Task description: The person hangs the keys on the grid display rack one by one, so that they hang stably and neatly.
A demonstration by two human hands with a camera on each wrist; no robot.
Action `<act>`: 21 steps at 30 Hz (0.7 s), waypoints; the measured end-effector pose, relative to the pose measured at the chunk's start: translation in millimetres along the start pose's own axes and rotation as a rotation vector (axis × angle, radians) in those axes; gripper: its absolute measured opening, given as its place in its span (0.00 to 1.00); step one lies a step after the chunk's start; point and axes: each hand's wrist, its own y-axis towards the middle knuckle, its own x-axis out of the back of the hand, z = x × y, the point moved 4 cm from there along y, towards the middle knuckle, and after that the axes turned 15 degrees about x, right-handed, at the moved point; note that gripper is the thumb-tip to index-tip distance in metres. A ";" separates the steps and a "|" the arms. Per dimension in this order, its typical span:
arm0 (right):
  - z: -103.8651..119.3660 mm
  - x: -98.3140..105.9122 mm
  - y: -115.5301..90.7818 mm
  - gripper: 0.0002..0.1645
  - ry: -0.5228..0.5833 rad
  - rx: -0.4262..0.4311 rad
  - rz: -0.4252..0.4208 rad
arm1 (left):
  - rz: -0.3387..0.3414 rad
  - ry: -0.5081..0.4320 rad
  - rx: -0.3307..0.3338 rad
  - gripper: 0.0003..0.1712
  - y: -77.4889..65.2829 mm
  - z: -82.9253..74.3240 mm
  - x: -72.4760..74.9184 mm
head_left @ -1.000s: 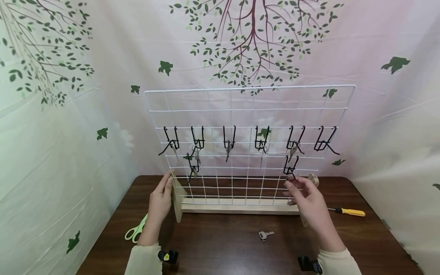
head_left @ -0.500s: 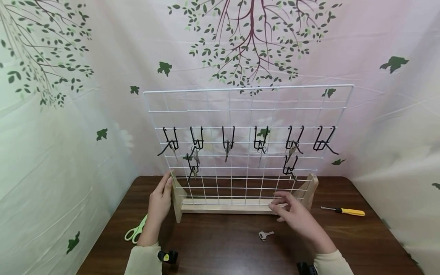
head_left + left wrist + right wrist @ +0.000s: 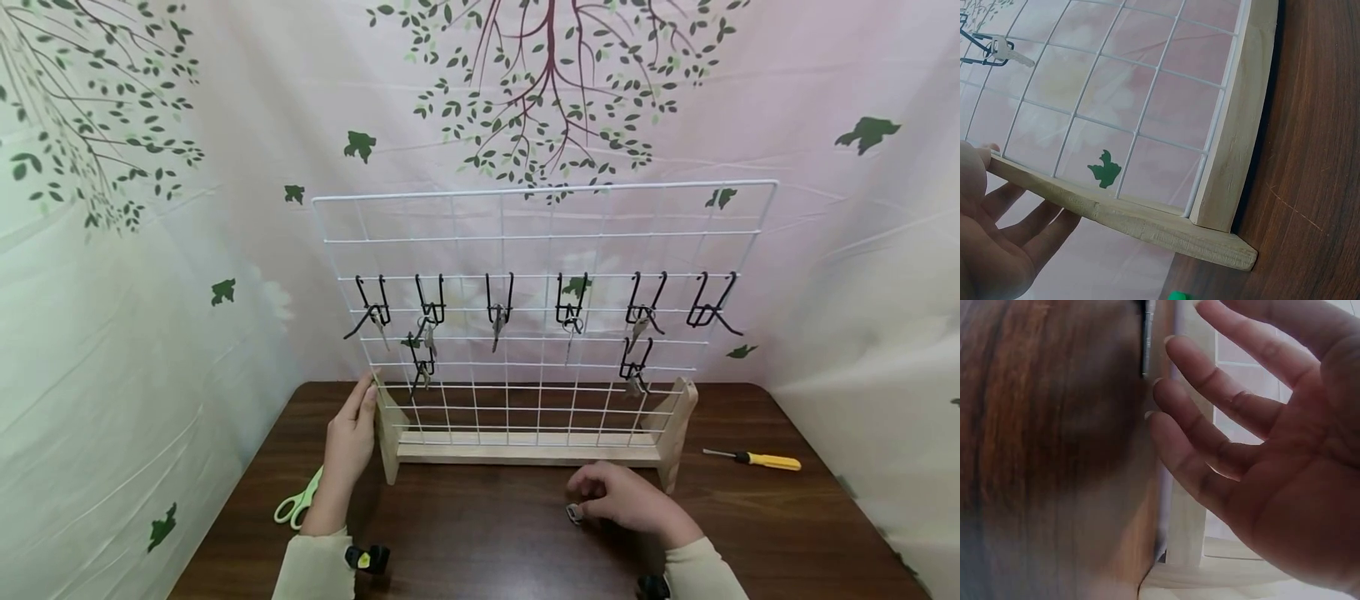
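Note:
A white wire grid (image 3: 525, 412) stands upright in a wooden stand (image 3: 525, 454). My left hand (image 3: 351, 437) grips the stand's left wooden side panel (image 3: 1122, 219), thumb on its edge and fingers behind. My right hand (image 3: 622, 500) is low over the table, fingertips and thumb right at a small metal key (image 3: 573, 514) that is partly hidden by them. In the right wrist view its fingers (image 3: 1210, 381) are apart and gently bent. Black hooks (image 3: 570, 304) line the grid, and keys (image 3: 498, 327) hang from several. One key (image 3: 635, 383) hangs on the lower right hook.
Green scissors (image 3: 296, 504) lie beside my left forearm. On the right of the brown table (image 3: 465, 533) is a screwdriver (image 3: 772, 461) with a yellow handle. Behind the stand hangs a leaf-printed cloth (image 3: 480, 125).
My right hand has left the lower right hook, where a key now shows hanging, and moved down and left to the key on the table. My left hand has stayed on the side panel.

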 end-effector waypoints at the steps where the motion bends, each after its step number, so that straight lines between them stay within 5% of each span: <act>1: -0.9 -1.0 -0.1 0.15 -0.005 -0.013 0.014 | 0.001 -0.001 0.000 0.26 -0.2 0.1 0.2; 21: -0.5 -13.3 -0.5 0.14 -0.155 0.009 0.006 | 0.008 -0.017 -0.003 0.26 -2.9 0.1 4.7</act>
